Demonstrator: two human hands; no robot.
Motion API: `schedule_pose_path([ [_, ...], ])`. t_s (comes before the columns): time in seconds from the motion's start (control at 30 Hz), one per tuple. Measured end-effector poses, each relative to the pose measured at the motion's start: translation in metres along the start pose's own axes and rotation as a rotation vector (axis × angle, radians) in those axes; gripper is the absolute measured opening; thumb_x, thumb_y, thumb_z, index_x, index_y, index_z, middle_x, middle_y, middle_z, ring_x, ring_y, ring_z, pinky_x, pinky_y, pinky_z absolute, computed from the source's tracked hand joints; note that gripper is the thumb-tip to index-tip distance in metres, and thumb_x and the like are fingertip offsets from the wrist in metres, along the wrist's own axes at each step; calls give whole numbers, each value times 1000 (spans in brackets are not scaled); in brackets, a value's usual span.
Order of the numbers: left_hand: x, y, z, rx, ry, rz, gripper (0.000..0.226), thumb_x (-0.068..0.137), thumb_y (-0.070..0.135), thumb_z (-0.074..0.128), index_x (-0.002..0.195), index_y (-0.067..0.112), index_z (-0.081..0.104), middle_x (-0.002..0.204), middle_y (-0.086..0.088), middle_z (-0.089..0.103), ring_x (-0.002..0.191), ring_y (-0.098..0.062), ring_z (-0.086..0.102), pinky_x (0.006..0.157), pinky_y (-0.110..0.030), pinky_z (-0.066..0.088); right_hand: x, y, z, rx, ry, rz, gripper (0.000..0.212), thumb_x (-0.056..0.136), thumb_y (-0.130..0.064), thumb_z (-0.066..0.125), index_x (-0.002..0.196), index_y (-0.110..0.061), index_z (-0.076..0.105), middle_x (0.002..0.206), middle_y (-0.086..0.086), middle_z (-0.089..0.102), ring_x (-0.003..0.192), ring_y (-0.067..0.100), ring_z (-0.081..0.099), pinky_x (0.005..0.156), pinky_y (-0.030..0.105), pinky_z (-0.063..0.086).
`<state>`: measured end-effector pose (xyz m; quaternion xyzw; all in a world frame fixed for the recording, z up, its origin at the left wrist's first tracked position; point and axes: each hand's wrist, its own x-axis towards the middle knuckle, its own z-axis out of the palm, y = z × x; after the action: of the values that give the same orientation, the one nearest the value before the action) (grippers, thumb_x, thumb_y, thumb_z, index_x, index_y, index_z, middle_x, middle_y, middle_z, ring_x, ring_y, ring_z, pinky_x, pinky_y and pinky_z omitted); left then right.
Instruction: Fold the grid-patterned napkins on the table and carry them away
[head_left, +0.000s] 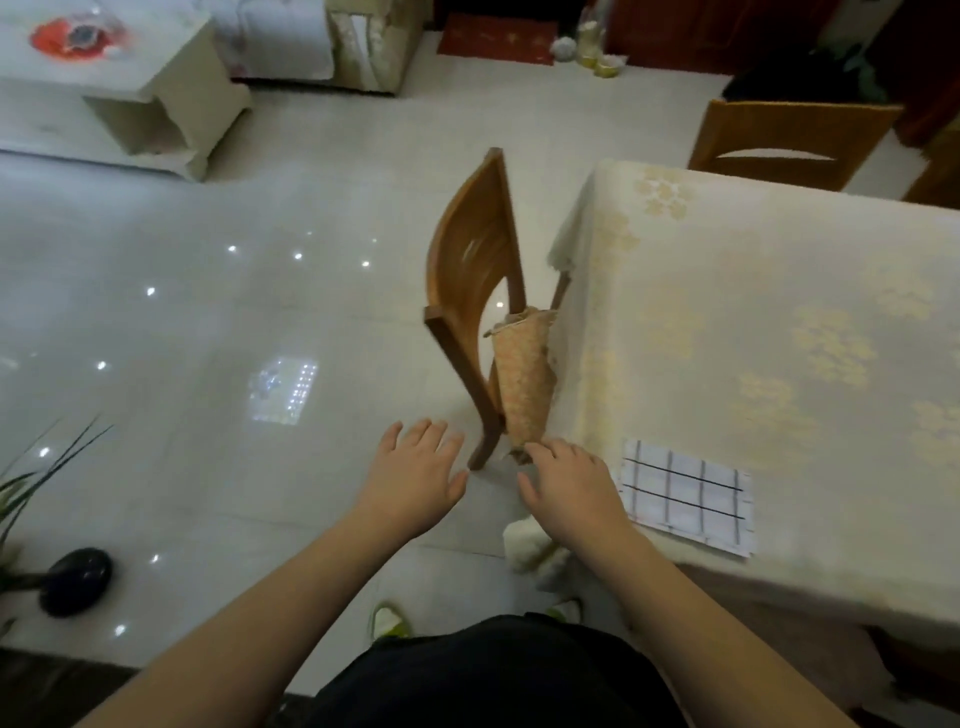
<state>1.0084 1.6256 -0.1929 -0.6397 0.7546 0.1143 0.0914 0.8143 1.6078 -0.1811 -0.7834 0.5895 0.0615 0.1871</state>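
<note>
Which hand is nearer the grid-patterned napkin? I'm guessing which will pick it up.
Right. The right hand hovers just left of the grid-patterned napkin; the left hand is farther left, over the floor.

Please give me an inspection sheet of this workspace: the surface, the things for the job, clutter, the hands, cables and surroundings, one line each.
Surface: table under a pale floral tablecloth.
Job's things: one grid-patterned napkin lies flat near the table's near left corner; it looks already folded, but I cannot be sure.
Clutter: nothing seen on the table besides the napkin.
Hands: left hand and right hand are both open, fingers spread, holding nothing, stretched out over the floor left of the table.
Cables: nothing seen.
Surroundings: wooden chair with a woven cushion beside the table, second chair at the far end, glossy tiled floor, dark round object beside plant leaves.
</note>
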Motion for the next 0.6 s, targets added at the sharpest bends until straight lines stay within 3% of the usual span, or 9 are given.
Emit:
schedule_pose_path([
  [0.1, -35, -53, 4, -36, 52, -63, 69, 94, 56, 15, 143, 19, 45, 147, -8, 48, 137, -27, 42, 113, -51, 30, 2, -54, 3, -14, 37, 0, 38, 100, -37, 38, 133, -24, 51, 139, -3, 50, 126, 18, 47, 105, 35, 34],
  [0.2, -65, -106, 5, -36, 79, -103, 68, 93, 56, 21, 131, 15, 60, 132, -11, 62, 125, -30, 55, 103, -53, 42, 11, -100, 5, -58, 36, -21, 43, 100, -38, 36, 138, -21, 48, 142, 0, 48, 129, 21, 44, 106, 38, 33],
  [0.33, -85, -155, -3, -3, 127, -136, 68, 94, 57, 21, 135, 16, 57, 143, -11, 52, 136, -30, 45, 110, -55, 34, 21, -148, 0, -99, 68, -97, 44, 100, -40, 32, 139, -23, 46, 141, -2, 48, 129, 19, 44, 110, 38, 30],
  [0.6, -75, -196, -35, -22, 238, -151, 66, 94, 55, 26, 135, 14, 57, 141, -13, 53, 133, -33, 47, 106, -55, 39, 52, -182, -33, -123, 118, -168, 49, 101, -41, 27, 147, -26, 35, 154, -2, 35, 143, 17, 28, 118, 39, 18],
])
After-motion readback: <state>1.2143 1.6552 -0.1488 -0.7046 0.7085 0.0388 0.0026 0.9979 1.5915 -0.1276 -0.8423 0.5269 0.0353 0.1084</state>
